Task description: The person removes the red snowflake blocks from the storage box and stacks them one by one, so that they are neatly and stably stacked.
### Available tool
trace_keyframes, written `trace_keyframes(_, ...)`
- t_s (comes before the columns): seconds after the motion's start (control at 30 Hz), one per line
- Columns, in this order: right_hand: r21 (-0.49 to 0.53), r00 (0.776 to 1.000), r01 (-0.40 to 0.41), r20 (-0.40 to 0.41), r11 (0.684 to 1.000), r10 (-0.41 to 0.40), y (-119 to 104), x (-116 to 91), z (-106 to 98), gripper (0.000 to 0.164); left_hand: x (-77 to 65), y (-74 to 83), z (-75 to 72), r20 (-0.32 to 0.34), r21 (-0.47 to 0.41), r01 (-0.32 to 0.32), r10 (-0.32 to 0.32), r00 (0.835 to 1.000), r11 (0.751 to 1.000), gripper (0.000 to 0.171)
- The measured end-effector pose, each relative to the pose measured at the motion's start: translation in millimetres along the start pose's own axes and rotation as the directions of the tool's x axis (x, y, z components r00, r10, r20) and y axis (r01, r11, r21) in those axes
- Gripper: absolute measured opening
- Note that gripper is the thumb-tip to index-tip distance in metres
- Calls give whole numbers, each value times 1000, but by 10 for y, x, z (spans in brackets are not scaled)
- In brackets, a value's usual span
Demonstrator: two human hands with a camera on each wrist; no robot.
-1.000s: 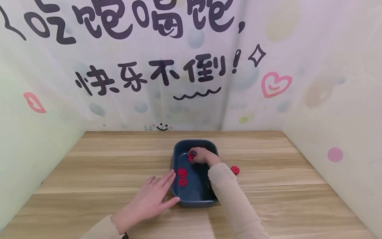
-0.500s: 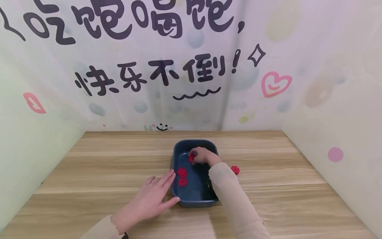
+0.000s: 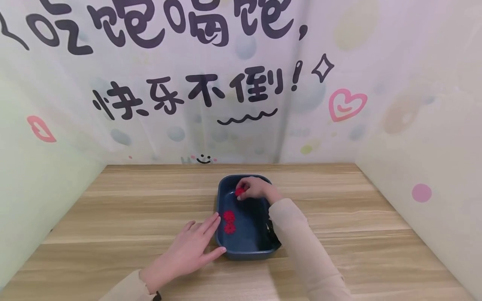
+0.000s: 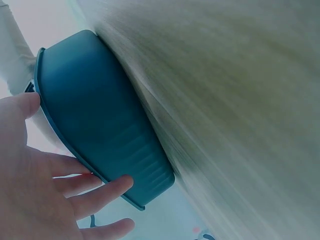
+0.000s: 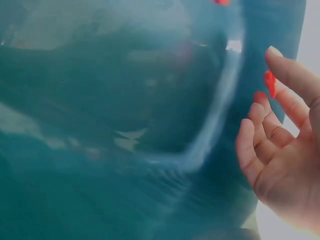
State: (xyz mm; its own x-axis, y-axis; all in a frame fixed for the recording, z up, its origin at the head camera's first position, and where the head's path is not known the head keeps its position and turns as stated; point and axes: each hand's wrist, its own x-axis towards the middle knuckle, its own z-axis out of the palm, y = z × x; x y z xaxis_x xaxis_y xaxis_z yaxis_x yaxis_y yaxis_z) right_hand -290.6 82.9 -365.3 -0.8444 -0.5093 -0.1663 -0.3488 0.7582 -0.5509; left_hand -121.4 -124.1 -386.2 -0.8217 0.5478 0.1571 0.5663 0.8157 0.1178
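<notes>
A dark blue rectangular bin [image 3: 246, 253] stands on the table. My right hand [image 3: 253, 188] is inside its far end and pinches a red snowflake disc [image 3: 239, 191] between thumb and fingertips. In the right wrist view that disc [image 5: 271, 84] is edge-on, above the bin floor. Two more red snowflake discs [image 3: 229, 222] lie side by side near the bin's left wall. My left hand [image 3: 188, 250] rests against the bin's left rim with fingers extended. The left wrist view shows its fingers [image 4: 102, 196] along the outside of the bin wall [image 4: 95, 110].
The bin sits on a wood-grain table [image 3: 150, 200]. A printed cloth wall [image 3: 158, 138] rises behind the table, with pale walls at left and right. My right sleeve [image 3: 301, 242] crosses over the bin's right side.
My right hand has raised the disc slightly and tilted it, moving a little toward the far end. The right forearm has shifted right, and the disc on the table beside the bin is hidden now.
</notes>
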Motion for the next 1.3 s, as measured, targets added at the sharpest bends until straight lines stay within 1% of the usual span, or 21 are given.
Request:
trace_keyframes(0.2,-5,998,56,-1,998,-56,-113,-40,-145,30,-5,-3,0,9,-5,3,-3,1000,1000,72)
trace_keyframes(0.3,12,996,84,4,996,-84,-146,-66,-217,29,-4,-5,3,10,0,3,-3,1000,1000,73)
trace_keyframes(0.43,28,994,112,3,993,-113,-159,-116,-324,27,1,-12,8,-6,17,-7,7,1000,1000,74)
trace_keyframes(0.57,18,989,146,7,989,-146,-129,-157,-401,27,3,-16,11,-27,27,-18,19,999,999,72)
trace_keyframes(0.7,28,983,181,17,983,-181,-72,-190,-431,26,0,-8,7,-27,22,-16,17,999,1000,71)
trace_keyframes(0.77,32,977,213,16,976,-214,-44,-214,-435,26,-2,-4,5,-25,20,-13,14,1000,1000,71)
trace_keyframes(0.9,4,962,272,10,962,-272,15,-267,-427,26,-3,-6,7,-24,16,-11,12,1000,1000,71)
trace_keyframes(1.0,-41,958,287,-2,957,-287,72,-302,-410,28,-4,-8,9,-24,15,-13,14,1000,1000,71)
trace_keyframes(1.13,-90,957,284,-28,955,-288,148,-346,-388,33,-5,-12,12,-24,21,-16,16,1000,1000,71)
trace_keyframes(1.3,-101,944,319,-55,942,-325,231,-415,-390,34,-8,-12,12,-31,16,-15,16,999,1000,71)
